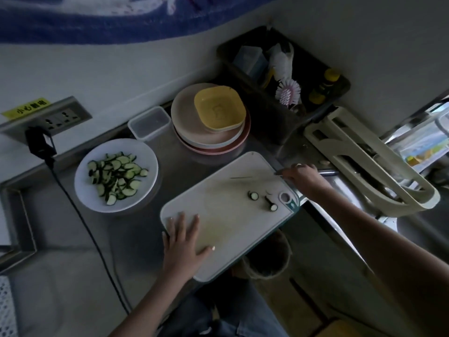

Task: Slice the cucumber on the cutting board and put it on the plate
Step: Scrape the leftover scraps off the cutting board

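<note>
Your left hand (pixel 182 242) lies flat, fingers spread, on the near corner of the white cutting board (pixel 233 227); your right hand (pixel 301 176) grips a knife (pixel 252 177) at the board's far edge. The steel counter (pixel 73 251) meets a pale wall carrying a socket strip (pixel 52 119). Left of the board, the white plate (pixel 83 186) holds the cucumber slices (pixel 116 177); two cucumber ends (pixel 263 200) remain on the board. Stacked plates (pixel 187 125) stand behind.
</note>
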`<state>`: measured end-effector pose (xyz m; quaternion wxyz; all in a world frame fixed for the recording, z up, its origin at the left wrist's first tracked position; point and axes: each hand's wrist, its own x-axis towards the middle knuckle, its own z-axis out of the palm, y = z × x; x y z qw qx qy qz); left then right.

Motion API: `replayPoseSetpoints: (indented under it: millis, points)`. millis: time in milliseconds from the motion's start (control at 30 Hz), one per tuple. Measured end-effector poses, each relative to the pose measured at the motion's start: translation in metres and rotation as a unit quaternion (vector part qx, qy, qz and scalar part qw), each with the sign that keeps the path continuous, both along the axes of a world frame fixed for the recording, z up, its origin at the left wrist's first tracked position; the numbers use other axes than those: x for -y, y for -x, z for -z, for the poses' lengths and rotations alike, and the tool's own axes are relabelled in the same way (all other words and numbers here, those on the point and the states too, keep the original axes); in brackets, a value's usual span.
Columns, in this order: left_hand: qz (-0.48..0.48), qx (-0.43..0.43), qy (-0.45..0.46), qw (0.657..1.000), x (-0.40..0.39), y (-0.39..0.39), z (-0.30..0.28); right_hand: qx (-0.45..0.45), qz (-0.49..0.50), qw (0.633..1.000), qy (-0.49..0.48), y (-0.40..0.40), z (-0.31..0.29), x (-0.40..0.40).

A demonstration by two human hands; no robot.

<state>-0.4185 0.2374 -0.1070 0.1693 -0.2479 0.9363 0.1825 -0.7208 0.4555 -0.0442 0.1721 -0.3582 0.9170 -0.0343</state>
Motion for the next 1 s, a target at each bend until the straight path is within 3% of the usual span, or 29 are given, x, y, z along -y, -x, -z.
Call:
replayPoseSetpoints:
  millis: [167, 600, 1000]
  points:
    - [0.01, 0.023, 0.022, 0.999, -0.016, 0.01, -0.001, -0.027, -0.065, 0.997, -0.013, 0.001, 0.021, -0.02]
    - [0.019, 0.042, 0.05, 0.998, 0.009, 0.037, -0.007, -0.149, -0.156, 0.975, 0.061, -0.007, 0.02, -0.082]
    - [0.012, 0.025, 0.062, 0.998, 0.01, 0.038, -0.007, -0.136, -0.104, 0.983, 0.065, -0.039, 0.017, -0.119]
